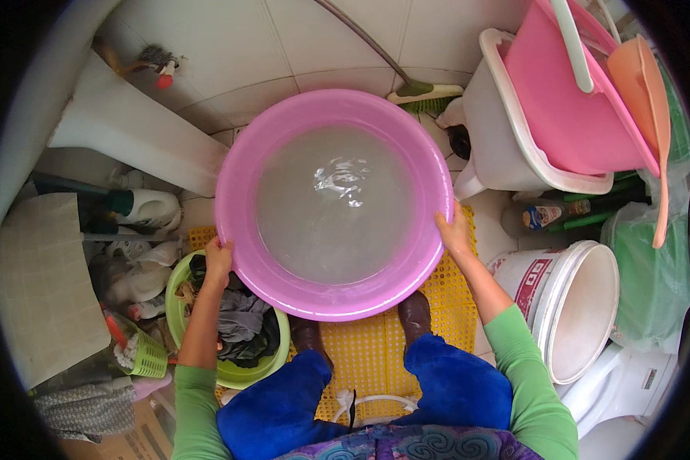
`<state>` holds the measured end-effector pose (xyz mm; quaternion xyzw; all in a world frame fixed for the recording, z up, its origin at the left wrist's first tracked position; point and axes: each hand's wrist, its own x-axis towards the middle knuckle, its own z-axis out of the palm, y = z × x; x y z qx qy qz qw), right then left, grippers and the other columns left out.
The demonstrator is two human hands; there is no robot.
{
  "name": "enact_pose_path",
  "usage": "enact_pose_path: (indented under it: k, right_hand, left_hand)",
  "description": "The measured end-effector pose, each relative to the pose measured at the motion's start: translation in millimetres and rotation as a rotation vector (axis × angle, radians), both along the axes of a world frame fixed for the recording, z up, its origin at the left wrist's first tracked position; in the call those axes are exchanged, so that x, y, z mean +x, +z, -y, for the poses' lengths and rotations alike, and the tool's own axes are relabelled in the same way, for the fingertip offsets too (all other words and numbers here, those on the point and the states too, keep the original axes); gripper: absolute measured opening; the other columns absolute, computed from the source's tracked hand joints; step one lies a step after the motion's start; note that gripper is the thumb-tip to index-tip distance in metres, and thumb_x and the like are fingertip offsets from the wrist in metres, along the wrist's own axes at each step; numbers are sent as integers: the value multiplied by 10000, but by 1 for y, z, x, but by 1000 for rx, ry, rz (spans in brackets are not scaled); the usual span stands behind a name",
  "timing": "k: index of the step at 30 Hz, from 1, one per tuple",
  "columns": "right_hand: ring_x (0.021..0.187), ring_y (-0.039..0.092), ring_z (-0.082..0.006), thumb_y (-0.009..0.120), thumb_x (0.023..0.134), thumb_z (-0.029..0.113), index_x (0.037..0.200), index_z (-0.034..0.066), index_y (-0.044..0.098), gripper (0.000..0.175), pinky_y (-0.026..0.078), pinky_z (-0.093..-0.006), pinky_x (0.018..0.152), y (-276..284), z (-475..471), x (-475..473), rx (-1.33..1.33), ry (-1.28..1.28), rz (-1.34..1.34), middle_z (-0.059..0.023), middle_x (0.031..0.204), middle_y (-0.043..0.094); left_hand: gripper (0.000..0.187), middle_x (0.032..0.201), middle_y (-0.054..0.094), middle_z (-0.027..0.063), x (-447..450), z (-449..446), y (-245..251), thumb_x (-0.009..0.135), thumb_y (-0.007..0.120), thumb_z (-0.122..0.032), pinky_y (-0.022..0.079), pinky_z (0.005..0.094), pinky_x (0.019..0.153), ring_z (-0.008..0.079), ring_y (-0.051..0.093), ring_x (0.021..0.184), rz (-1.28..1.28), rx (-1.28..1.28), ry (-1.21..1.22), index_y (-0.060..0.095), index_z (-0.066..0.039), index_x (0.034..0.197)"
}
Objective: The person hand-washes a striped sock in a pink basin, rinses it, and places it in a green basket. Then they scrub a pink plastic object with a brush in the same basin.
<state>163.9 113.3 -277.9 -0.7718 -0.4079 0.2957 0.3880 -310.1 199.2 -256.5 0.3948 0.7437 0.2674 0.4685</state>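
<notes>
A large pink-purple plastic basin [345, 302] is in front of me, holding cloudy greyish water [333, 230] with light glinting off ripples. My left hand [218, 261] grips its rim at the lower left, thumb over the edge. On the opposite side my right hand [455, 228] holds the rim, fingers mostly hidden beneath it. Below my left forearm stands a light green basin [247, 374] filled with dark and grey cloth [244, 322]. A perforated yellow plastic mat [374, 356] lies under my dark boots.
A green-bristled broom [425, 95] leans on the tiled wall. To the right are a pink bucket [563, 103] inside a whitish tub [494, 115], an orange dipper [644, 103] and a white pail [581, 310]. Detergent bottles [149, 208] and a green basket [144, 351] crowd the left, beside a white pedestal [149, 138].
</notes>
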Motion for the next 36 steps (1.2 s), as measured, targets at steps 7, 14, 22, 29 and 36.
enact_pose_path:
  k: [7, 14, 22, 29, 36]
  right_hand:
    - [997, 540, -248, 545, 792, 91, 1193, -36, 431, 435, 414, -336, 865, 12, 30, 1, 16, 21, -41, -180, 1083, 555]
    - [1019, 525, -238, 542, 800, 76, 1221, -48, 394, 463, 399, -324, 889, 12, 69, 6, -23, 25, -128, -181, 1115, 535]
    - [1032, 513, -225, 553, 802, 55, 1244, -50, 358, 494, 381, -315, 911, 8, 113, 5, -151, -68, -230, -168, 1134, 521]
    - [1041, 498, -213, 558, 801, 49, 1251, -30, 355, 500, 383, -315, 904, 5, 119, 10, -181, -39, -183, -151, 1133, 514]
    - [1011, 500, -202, 570, 800, 60, 1242, -20, 358, 496, 386, -313, 890, 14, 114, 9, -211, -35, -230, -143, 1106, 515]
  left_hand:
    - [367, 971, 569, 117, 8, 20, 18, 876, 498, -152, 499, 332, 623, 196, 587, 799, 81, -152, -16, 408, 29, 1182]
    - [392, 1022, 559, 140, 11, 29, 32, 882, 479, -131, 522, 351, 711, 218, 593, 847, 146, -277, -63, 365, 28, 1221]
    - [310, 629, 565, 166, -12, -11, 72, 816, 550, -253, 424, 386, 585, 236, 570, 612, -468, 101, -569, 595, 46, 749]
    - [309, 966, 591, 192, 86, -178, 48, 812, 532, -218, 435, 406, 774, 334, 556, 923, -664, 468, -809, 569, 12, 1015]
    - [535, 1206, 470, 150, 219, -289, -33, 742, 628, -198, 377, 411, 933, 338, 429, 1122, -700, 606, -1211, 437, -36, 1214]
